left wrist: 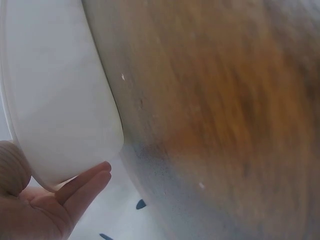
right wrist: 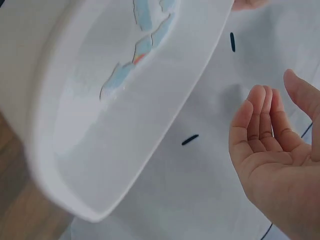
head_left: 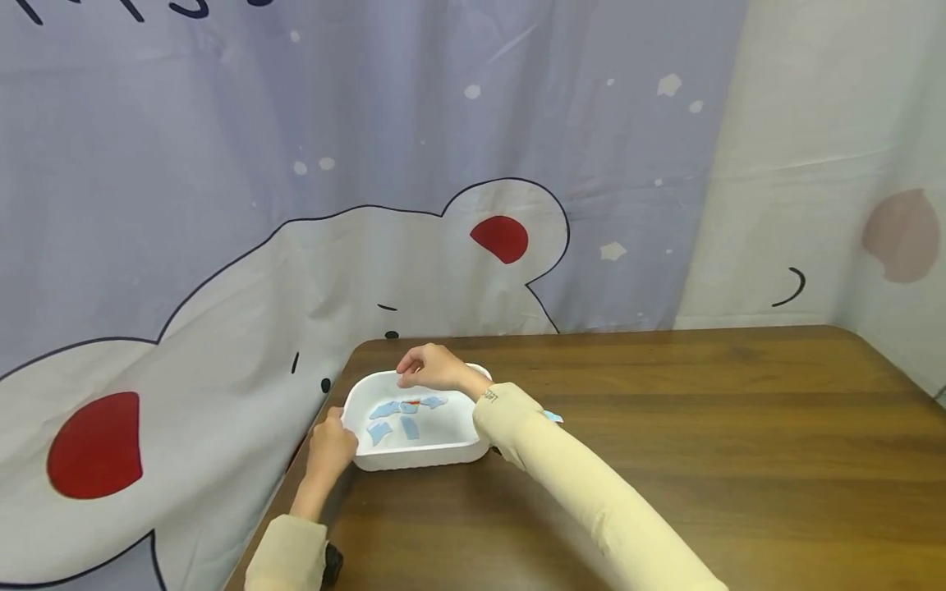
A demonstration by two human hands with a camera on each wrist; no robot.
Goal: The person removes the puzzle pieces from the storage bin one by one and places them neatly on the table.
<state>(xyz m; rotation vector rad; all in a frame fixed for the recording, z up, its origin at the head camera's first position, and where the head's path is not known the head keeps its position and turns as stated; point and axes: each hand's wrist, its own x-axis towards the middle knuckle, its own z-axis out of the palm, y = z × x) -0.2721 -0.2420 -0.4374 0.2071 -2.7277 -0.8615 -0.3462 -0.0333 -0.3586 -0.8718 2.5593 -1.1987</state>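
Observation:
A white plastic basin [head_left: 421, 458] with rounded corners is over the left part of the table, and several light blue torn-looking pieces [head_left: 410, 428] lie in it, one with an orange-red patch. My left hand [head_left: 332, 447] holds the basin by its left end; in the left wrist view the thumb is at the rim and the fingers lie along the outer wall [left wrist: 65, 95]. Over the basin's far side is my right hand [head_left: 434, 367]. In the right wrist view its fingers [right wrist: 260, 115] are loosely bent, thumb apart, with nothing between them.
The brown wooden table [head_left: 702, 460] stretches to the right. Another light blue piece [head_left: 553, 416] shows on it just past the right sleeve. A curtain [head_left: 355, 115] printed with white bears hangs along the table's back and left edges.

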